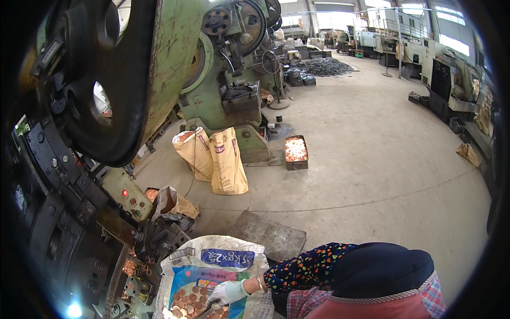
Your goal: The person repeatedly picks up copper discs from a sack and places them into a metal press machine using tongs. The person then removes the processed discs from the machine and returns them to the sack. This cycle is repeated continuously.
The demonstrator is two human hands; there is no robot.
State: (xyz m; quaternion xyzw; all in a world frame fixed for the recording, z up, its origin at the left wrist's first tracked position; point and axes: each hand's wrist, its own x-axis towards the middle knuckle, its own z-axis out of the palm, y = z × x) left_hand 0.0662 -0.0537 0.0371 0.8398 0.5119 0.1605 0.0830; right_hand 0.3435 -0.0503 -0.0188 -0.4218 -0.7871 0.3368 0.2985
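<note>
My right hand (228, 293), in a whitish work glove with a bracelet at the wrist, reaches in from the lower right. Its fingers close round a dark, thin tool (204, 312), whose far end I cannot make out. Below the hand, round copper-coloured discs (187, 304) lie heaped on a white and blue printed sack (247, 259). The forearm has a dark sleeve (303, 268) with small coloured shapes. My left hand does not show.
A large green press (172, 58) with a dark flywheel rises close on the left. Beyond stand two tan paper sacks (228, 162) and a dark bin of bright copper-coloured pieces (296, 150). A grey metal plate (271, 234) lies on the floor past the sack. Machines (451, 85) line the right.
</note>
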